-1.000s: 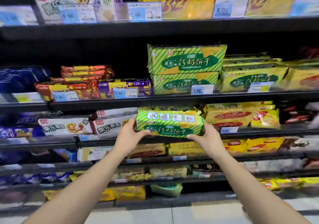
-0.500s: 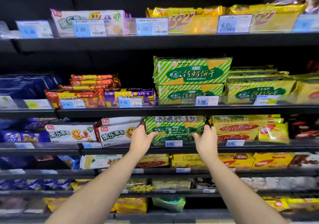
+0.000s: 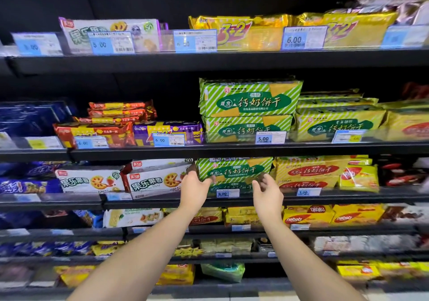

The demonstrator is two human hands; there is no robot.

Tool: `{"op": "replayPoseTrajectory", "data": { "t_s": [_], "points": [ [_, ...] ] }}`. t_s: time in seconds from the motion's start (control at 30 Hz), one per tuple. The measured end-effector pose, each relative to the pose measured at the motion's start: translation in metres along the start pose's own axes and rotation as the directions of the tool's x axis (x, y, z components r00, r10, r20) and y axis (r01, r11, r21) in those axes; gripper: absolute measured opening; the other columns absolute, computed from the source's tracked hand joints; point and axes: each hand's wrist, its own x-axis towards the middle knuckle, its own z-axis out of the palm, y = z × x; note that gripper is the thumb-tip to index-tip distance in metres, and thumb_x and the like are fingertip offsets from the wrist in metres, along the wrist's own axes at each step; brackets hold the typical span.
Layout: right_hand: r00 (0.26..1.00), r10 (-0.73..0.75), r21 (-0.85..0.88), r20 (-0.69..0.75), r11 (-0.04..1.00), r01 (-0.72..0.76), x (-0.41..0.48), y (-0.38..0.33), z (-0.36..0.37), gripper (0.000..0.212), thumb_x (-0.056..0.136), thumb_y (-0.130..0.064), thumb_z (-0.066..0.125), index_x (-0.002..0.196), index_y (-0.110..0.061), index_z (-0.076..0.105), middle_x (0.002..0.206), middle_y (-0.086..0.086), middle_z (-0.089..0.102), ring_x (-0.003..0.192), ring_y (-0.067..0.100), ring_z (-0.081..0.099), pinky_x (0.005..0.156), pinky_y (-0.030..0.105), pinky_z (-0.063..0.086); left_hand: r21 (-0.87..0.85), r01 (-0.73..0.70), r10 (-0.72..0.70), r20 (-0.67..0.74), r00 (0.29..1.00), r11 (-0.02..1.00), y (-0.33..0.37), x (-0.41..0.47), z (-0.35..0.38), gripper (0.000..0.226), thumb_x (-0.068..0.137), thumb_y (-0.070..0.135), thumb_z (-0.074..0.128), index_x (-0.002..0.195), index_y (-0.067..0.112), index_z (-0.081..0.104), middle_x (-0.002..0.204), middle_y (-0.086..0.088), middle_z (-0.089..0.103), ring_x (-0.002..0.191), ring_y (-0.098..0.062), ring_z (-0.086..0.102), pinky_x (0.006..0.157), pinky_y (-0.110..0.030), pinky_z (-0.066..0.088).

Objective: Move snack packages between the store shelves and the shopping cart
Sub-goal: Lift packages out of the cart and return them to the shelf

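A green-and-white striped biscuit package (image 3: pixel 234 169) lies on the third shelf (image 3: pixel 162 199), stacked on another green package of the same kind. My left hand (image 3: pixel 194 189) grips its left end, fingers round the end and thumb on the front. My right hand (image 3: pixel 267 192) hovers just in front of the package's right end, fingers relaxed and slightly curled, holding nothing. No shopping cart is in view.
White fruit-biscuit boxes (image 3: pixel 160 178) sit left of the package and yellow biscuit packs (image 3: pixel 308 171) sit right of it. More green striped packs (image 3: pixel 250 98) fill the shelf above. Price tags (image 3: pixel 227 193) line the shelf edges. Lower shelves hold further snacks.
Both hands carried the green package forward and set it on the third shelf on top of another pack. The right hand has since come off its right end.
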Motion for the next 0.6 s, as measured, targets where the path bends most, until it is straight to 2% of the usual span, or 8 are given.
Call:
{"op": "replayPoseTrajectory", "data": {
  "t_s": [0.07,0.13,0.23,0.33,0.4,0.47,0.53,0.6],
  "points": [
    [1.000,-0.004,-0.027,0.026,1.000,0.005,-0.001,0.001,0.003,0.041,0.101,-0.021,0.058,0.139,-0.009,0.056,0.126,0.007,0.067,0.117,0.019,0.062,0.097,0.026,0.042,-0.004,0.006,-0.006,0.007,1.000,1.000,0.007,0.002,0.003,0.035,0.086,0.040,0.077,0.080,0.019,0.050,0.068,0.001,0.059,0.056,-0.009,0.054,0.042,-0.020,0.032],
    [0.999,0.000,-0.043,0.050,0.999,0.002,0.000,0.003,0.004,0.038,0.101,-0.021,0.057,0.137,-0.009,0.058,0.123,0.008,0.069,0.113,0.020,0.063,0.096,0.027,0.044,0.016,0.017,-0.017,0.002,1.000,1.000,0.009,0.004,0.004,0.032,0.088,0.034,0.077,0.079,0.018,0.051,0.066,0.002,0.056,0.055,-0.009,0.053,0.042,-0.022,0.035],
    [0.995,-0.013,-0.092,0.096,0.995,0.022,-0.002,0.005,0.002,0.033,0.101,-0.022,0.057,0.131,-0.010,0.062,0.119,0.007,0.070,0.106,0.016,0.064,0.095,0.031,0.049,0.062,0.025,-0.022,-0.050,0.999,0.998,0.010,0.003,0.004,0.034,0.085,0.032,0.079,0.086,0.009,0.055,0.072,0.004,0.052,0.073,-0.024,0.058,0.060,-0.032,0.045],
    [0.988,-0.024,-0.155,0.155,0.987,0.049,-0.005,0.009,0.002,0.028,0.101,-0.023,0.057,0.125,-0.011,0.065,0.117,0.004,0.070,0.098,0.009,0.060,0.090,0.025,0.049,0.182,0.081,-0.064,-0.099,0.993,0.980,0.006,0.002,0.007,0.054,0.079,0.047,0.081,0.105,0.004,0.060,0.106,-0.011,0.058,0.105,-0.034,0.052,0.085,-0.045,0.048],
    [0.979,-0.016,-0.212,0.202,0.975,0.060,-0.003,0.008,0.001,0.028,0.101,-0.025,0.057,0.124,-0.012,0.066,0.117,0.002,0.070,0.093,0.006,0.057,0.084,0.021,0.046,0.223,0.159,-0.137,-0.112,0.984,0.962,0.008,0.003,0.009,0.071,0.077,0.053,0.080,0.115,-0.002,0.056,0.117,-0.020,0.057,0.112,-0.038,0.050,0.094,-0.046,0.045],
    [0.968,0.017,-0.273,0.251,0.961,0.053,-0.005,0.008,-0.002,0.028,0.101,-0.028,0.057,0.125,-0.015,0.066,0.118,0.000,0.070,0.091,0.006,0.057,0.081,0.021,0.047,0.224,0.194,-0.175,-0.101,0.979,0.955,0.011,-0.001,0.007,0.077,0.078,0.053,0.079,0.123,-0.003,0.050,0.122,-0.021,0.057,0.117,-0.039,0.051,0.097,-0.046,0.045],
    [0.952,0.042,-0.330,0.304,0.942,0.064,-0.009,0.005,-0.006,0.028,0.100,-0.030,0.057,0.123,-0.018,0.066,0.117,-0.001,0.070,0.090,0.007,0.058,0.080,0.024,0.049,0.243,0.185,-0.178,-0.053,0.983,0.952,0.012,-0.009,0.003,0.067,0.082,0.052,0.075,0.120,0.002,0.051,0.121,-0.018,0.058,0.118,-0.037,0.052,0.096,-0.047,0.047],
    [0.931,0.048,-0.367,0.362,0.925,0.095,-0.013,-0.002,-0.008,0.026,0.100,-0.032,0.057,0.120,-0.017,0.067,0.115,0.000,0.071,0.092,0.011,0.061,0.086,0.029,0.052,0.241,0.146,-0.159,0.037,0.987,0.959,0.013,-0.019,-0.006,0.048,0.088,0.049,0.070,0.111,0.011,0.053,0.116,-0.013,0.058,0.116,-0.033,0.053,0.092,-0.044,0.048]
  ]
}}
